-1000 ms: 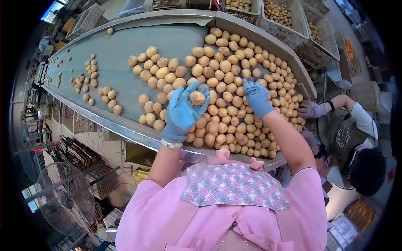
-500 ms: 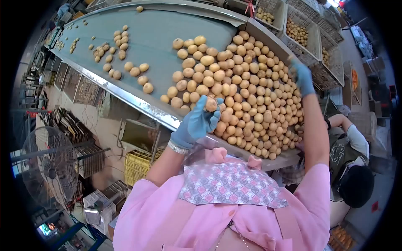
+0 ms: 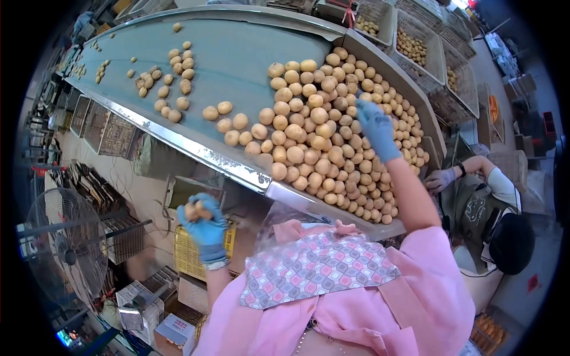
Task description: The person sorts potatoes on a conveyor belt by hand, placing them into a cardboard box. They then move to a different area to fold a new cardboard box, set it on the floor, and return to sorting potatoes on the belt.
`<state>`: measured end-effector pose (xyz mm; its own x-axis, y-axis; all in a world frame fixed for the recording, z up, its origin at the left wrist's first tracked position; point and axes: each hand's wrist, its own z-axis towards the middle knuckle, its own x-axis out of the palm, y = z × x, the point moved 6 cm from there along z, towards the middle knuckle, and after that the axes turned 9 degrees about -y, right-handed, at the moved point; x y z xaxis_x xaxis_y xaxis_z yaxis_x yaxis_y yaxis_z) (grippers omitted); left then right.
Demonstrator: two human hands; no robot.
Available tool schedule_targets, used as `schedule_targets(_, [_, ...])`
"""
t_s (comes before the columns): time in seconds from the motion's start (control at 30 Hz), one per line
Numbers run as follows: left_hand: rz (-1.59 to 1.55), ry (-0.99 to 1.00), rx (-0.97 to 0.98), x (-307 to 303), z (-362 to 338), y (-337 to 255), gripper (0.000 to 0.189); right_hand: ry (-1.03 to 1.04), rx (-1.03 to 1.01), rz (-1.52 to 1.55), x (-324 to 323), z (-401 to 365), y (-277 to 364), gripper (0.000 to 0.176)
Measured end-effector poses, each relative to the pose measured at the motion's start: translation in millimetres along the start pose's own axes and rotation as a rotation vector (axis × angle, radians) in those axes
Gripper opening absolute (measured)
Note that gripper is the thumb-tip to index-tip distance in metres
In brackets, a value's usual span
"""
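Note:
My left hand (image 3: 205, 228), in a blue glove, is raised off the belt's near side with fingers curled round a few potatoes (image 3: 195, 211). Below it is a yellow plastic crate (image 3: 189, 252). My right hand (image 3: 377, 130), gloved in blue too, reaches over the heap of round tan potatoes (image 3: 320, 130) and touches it. Its fingers are bent down and close together among the potatoes; what they grip is hidden. The heap lies at the right end of the green conveyor belt (image 3: 237, 53), against a metal wall.
Loose potatoes (image 3: 181, 62) lie along the belt, bordered by a metal rail (image 3: 196, 151). Crates of potatoes (image 3: 415, 50) stand behind the right wall. A co-worker's gloved hand (image 3: 440, 179) is at the right end. A large fan (image 3: 68, 255) stands at the left.
My left hand has moved from over the belt down and left past the rail, with potatoes in it. My right hand has moved left from the far right edge onto the heap.

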<state>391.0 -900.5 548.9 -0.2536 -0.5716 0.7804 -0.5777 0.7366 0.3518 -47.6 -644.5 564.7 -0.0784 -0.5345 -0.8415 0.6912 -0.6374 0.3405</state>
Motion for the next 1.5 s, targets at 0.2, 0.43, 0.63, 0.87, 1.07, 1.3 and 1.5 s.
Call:
schedule_targets(0.2, [0.216,-0.373,0.657,-126,38,-320,0.042,0.307,0.263,-0.196,36,22,-126,0.036])
schedule_targets(0.43, [1.183,-0.469,1.106,-57,62,-265,0.049,0.412,0.269,-0.127,29,30,-119,0.054])
schedule_targets(0.63, [2.056,0.424,0.968,143,80,125,0.042,0.458,0.376,-0.035,24,34,-107,0.056])
schedule_targets(0.87, [2.884,1.698,0.538,39,122,256,0.055,0.017,0.021,0.048,47,95,-51,0.021])
schedule_targets(1.07, [2.912,1.816,0.617,154,138,230,0.05,0.44,0.33,-0.194,34,133,-4,0.032])
schedule_targets(1.3, [2.937,0.622,1.707,287,219,149,0.045,0.525,0.264,-0.255,49,136,-5,0.046])
schedule_targets(1.5, [2.12,0.784,0.6,180,164,232,0.047,0.411,0.256,-0.046,4,116,-15,0.07])
